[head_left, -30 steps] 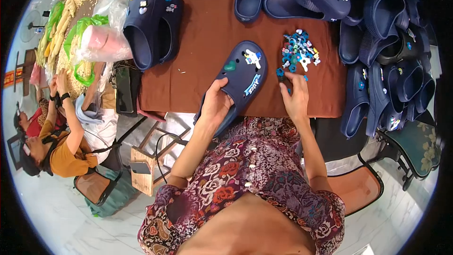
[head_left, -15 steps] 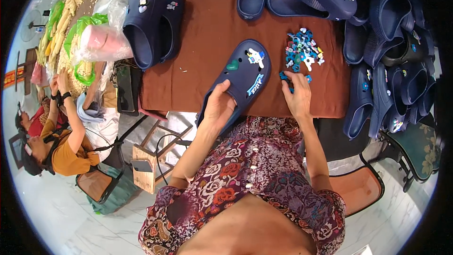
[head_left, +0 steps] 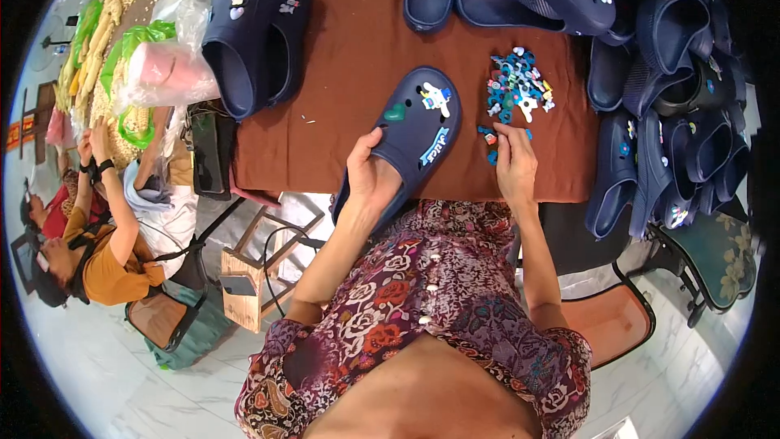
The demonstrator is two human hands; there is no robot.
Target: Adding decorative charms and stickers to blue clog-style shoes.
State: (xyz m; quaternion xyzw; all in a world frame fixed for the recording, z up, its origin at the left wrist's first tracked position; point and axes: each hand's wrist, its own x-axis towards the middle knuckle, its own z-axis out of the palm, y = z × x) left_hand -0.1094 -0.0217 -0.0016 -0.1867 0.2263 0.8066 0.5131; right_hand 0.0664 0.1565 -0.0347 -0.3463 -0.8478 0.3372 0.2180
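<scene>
My left hand (head_left: 370, 175) grips a navy clog (head_left: 413, 140) at its foot opening, thumb on the upper and the other fingers inside or hidden. On the clog's holed toe sit a green heart charm (head_left: 395, 112), a white character charm (head_left: 435, 97) and a blue-and-white lettered charm (head_left: 434, 149). My right hand (head_left: 517, 164) is at the near end of a heap of small shoe charms (head_left: 517, 85), its fingertips drawn together. Beside those fingertips lie a few loose charms (head_left: 489, 137), one partly red. Whatever the fingertips pinch is hidden.
More navy clogs (head_left: 662, 24) are piled along the right and far right. A decorated pair (head_left: 244, 41) stands at the far left on the brown cloth (head_left: 349, 41). Further left are plastic bags and a pink roll (head_left: 162, 69), a wooden stool (head_left: 242, 289) and another person (head_left: 118, 256).
My right hand has drawn its fingers closer together at the loose charms, uncovering a partly red one. The clog in my left hand stays nearly in place; the whole view has shifted slightly.
</scene>
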